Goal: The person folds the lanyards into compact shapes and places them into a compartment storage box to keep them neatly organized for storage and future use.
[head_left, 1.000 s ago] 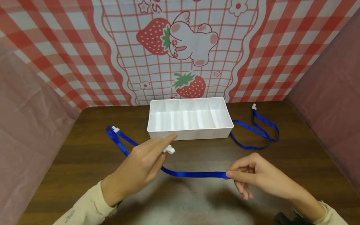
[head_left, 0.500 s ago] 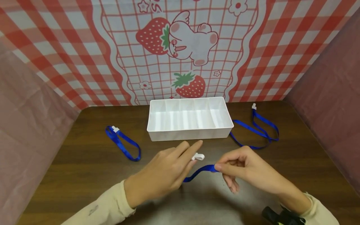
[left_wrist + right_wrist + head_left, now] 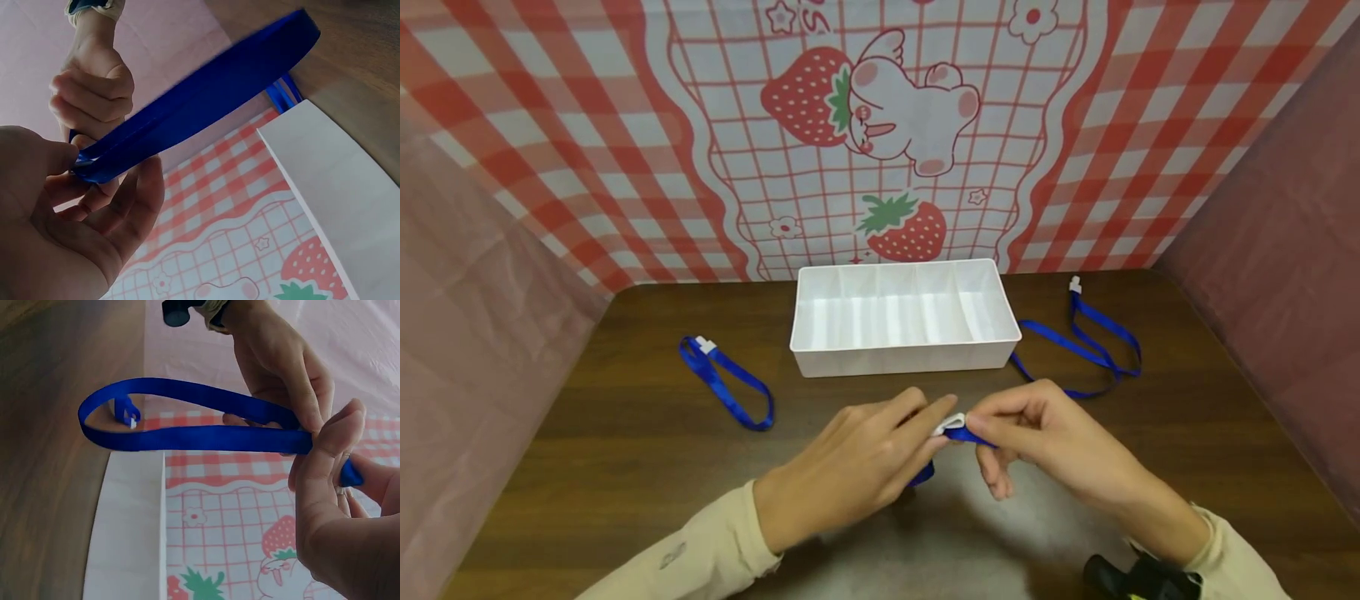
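Note:
Both hands meet over the near middle of the table on one blue lanyard (image 3: 206, 437) with a white plastic clip (image 3: 951, 423). My left hand (image 3: 865, 450) pinches the lanyard just by the clip, its index finger stretched along the top. Thumb and index finger of my right hand (image 3: 1052, 433) pinch the ribbon right at the clip's other side. In the left wrist view the doubled ribbon (image 3: 206, 100) bows out as a long loop from the left fingertips. The right wrist view shows the same loop, with a short bit of ribbon (image 3: 351, 474) sticking out by the right thumb.
Behind the hands stands a white box (image 3: 906, 358) split into several compartments, against a red checked strawberry cloth (image 3: 910, 100). A folded blue lanyard (image 3: 730, 387) with a white clip lies on the left of the wooden table (image 3: 602, 467). Another lanyard (image 3: 1097, 354) lies right of the box.
My left hand has moved right with the clip, and my right hand slightly left, so they now meet. The ribbon stretched between them has folded up. The box and other lanyards stay put.

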{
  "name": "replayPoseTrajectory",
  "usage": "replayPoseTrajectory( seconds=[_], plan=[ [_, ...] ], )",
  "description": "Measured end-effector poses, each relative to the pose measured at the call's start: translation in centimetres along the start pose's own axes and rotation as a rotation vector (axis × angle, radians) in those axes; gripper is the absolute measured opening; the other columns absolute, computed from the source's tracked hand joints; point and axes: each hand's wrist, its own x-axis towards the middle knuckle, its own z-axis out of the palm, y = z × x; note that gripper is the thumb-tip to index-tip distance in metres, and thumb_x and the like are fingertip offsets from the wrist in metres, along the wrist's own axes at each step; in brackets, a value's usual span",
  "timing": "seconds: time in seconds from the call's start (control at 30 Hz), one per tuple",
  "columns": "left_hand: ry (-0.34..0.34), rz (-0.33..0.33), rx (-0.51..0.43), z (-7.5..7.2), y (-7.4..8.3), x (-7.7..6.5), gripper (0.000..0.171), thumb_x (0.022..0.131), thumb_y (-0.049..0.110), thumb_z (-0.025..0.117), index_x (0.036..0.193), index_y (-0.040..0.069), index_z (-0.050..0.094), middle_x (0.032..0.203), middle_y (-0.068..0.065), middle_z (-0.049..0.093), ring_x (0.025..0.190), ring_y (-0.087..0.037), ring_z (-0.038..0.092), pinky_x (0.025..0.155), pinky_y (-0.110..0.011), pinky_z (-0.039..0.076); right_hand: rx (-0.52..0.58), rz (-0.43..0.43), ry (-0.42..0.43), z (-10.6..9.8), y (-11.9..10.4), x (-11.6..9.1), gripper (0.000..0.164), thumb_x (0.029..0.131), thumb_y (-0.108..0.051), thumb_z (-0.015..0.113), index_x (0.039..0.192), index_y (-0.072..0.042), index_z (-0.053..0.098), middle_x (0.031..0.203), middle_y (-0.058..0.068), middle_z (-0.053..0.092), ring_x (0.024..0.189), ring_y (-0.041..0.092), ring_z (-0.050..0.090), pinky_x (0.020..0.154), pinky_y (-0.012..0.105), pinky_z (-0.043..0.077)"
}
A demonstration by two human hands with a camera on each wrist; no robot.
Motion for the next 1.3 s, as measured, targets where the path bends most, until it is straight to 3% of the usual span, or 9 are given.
replayPoseTrajectory(
  seconds=[0.07,0.27,0.5,0.6,0.7,0.9,1.1,1.2,1.3],
  plan=[
    [0.001,0.003,-0.008,0.1,0.0,0.0,0.031,0.105,0.022,0.052,0.128,0.003,0.061,0.09,0.002,0.049,0.062,0.002,0.037,0.052,-0.006,0.031,0.043,0.043,0.011,0.0,0.1,0.0,0.024,0.105,-0.001,0.044,0.103,0.01,0.065,0.067,0.01,0.062,0.054,0.02,0.059,0.051,0.035,0.053],
    [-0.046,-0.005,-0.03,0.7,0.0,-0.1,0.022,0.105,0.02,0.051,0.113,0.003,0.063,0.09,0.002,0.049,0.07,-0.001,0.041,0.056,-0.01,0.038,0.077,0.054,0.001,0.0,0.4,0.2,0.026,0.106,-0.003,0.042,0.101,0.012,0.062,0.069,0.007,0.061,0.054,0.019,0.058,0.05,0.031,0.051],
    [-0.08,-0.016,-0.02,1.2,-0.2,-0.5,0.015,0.104,0.017,0.053,0.1,0.006,0.062,0.084,0.002,0.045,0.066,-0.002,0.04,0.053,-0.013,0.038,0.085,0.129,-0.02,-0.2,0.5,0.0,0.027,0.107,-0.007,0.042,0.11,0.012,0.062,0.073,0.006,0.063,0.06,0.014,0.06,0.055,0.028,0.052],
    [-0.063,0.005,0.023,1.3,-0.3,-0.5,0.016,0.103,0.017,0.054,0.105,0.004,0.063,0.085,0.002,0.048,0.067,-0.003,0.042,0.055,-0.014,0.04,0.08,0.127,-0.035,-0.3,0.7,-0.1,0.026,0.107,-0.005,0.042,0.113,0.011,0.062,0.075,0.006,0.064,0.062,0.013,0.061,0.057,0.028,0.053],
    [-0.045,0.023,0.042,1.4,-0.1,-0.5,0.026,0.102,0.016,0.056,0.121,0.0,0.062,0.089,0.001,0.056,0.073,-0.004,0.049,0.062,-0.015,0.045,0.108,0.097,-0.071,-0.4,0.9,0.0,0.027,0.107,-0.003,0.039,0.11,0.013,0.061,0.076,0.006,0.063,0.063,0.012,0.061,0.057,0.028,0.053],
    [-0.045,0.003,-0.016,2.1,0.4,-0.6,0.051,0.1,0.009,0.057,0.145,-0.01,0.04,0.115,-0.009,0.066,0.099,-0.014,0.064,0.086,-0.023,0.053,0.185,0.073,-0.121,-0.4,1.4,0.3,0.04,0.11,-0.007,0.026,0.1,0.015,0.058,0.077,0.006,0.064,0.065,0.014,0.06,0.06,0.026,0.052],
    [-0.045,0.007,0.049,2.7,0.6,-0.4,0.048,0.103,0.012,0.051,0.144,-0.01,0.04,0.115,-0.007,0.065,0.098,-0.014,0.062,0.085,-0.026,0.052,0.073,0.123,-0.078,-0.4,1.3,0.5,0.028,0.107,-0.007,0.041,0.105,0.011,0.062,0.073,0.006,0.063,0.061,0.013,0.06,0.057,0.03,0.052],
    [-0.07,-0.004,0.012,2.7,0.6,-0.3,0.046,0.104,0.014,0.048,0.145,-0.008,0.042,0.118,-0.006,0.064,0.102,-0.013,0.062,0.087,-0.026,0.051,0.071,0.128,-0.085,-0.4,1.3,0.5,0.025,0.106,-0.005,0.045,0.106,0.011,0.063,0.074,0.006,0.063,0.061,0.013,0.061,0.057,0.029,0.052],
    [-0.113,-0.05,-0.104,2.3,0.5,-0.3,0.048,0.106,0.019,0.046,0.148,-0.005,0.04,0.127,-0.007,0.063,0.109,-0.013,0.06,0.092,-0.029,0.049,0.079,0.112,-0.091,-0.6,1.4,0.3,0.024,0.105,-0.003,0.044,0.108,0.011,0.063,0.075,0.007,0.063,0.062,0.014,0.061,0.058,0.029,0.053]
  ],
)
